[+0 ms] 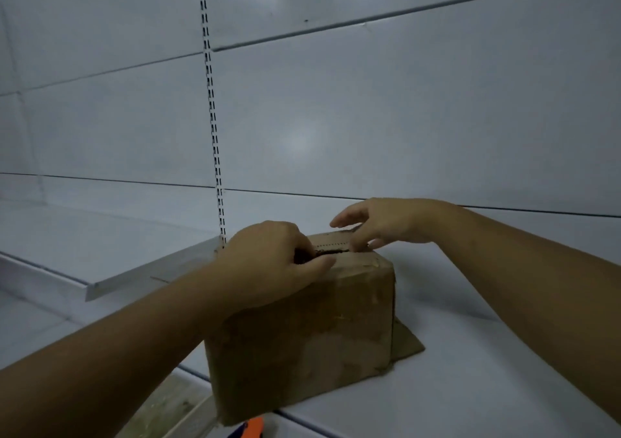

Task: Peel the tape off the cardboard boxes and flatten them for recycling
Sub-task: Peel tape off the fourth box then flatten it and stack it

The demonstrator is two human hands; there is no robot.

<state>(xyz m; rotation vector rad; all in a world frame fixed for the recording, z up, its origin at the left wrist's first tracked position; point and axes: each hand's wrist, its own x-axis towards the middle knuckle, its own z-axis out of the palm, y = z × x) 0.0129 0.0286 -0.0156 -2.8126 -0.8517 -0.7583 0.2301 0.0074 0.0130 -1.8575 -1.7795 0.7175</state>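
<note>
Nearest of all, at the bottom edge, a small orange and blue object (250,429) pokes into view just below the box; too little of it shows to tell what it is. Above it stands the cardboard box (302,330), brown and scuffed, upright on the white shelf (470,370), with its near lower corner hanging over the shelf's front edge. One bottom flap (405,342) sticks out flat on the shelf to the right of the box.

Both bare forearms reach in from the lower corners. The left hand (268,263) sits on the top left of the box, fingers curled down into a dark slit along the top seam and thumb pressed on the near top edge, so it is gripping the edge of the top panel. The right hand (376,224) is over the far part of the top, its fingers loosely bent, the lower fingertips touching a pale strip with a row of small dots that runs along the seam. That strip may be the tape (332,243), though the blur leaves me unsure, and I cannot tell whether the right hand is pinching it or only resting on it.

Behind stands a white panelled back wall (369,118) with a slotted metal upright (211,108), and a lower shelf (67,246) lies to the left.
</note>
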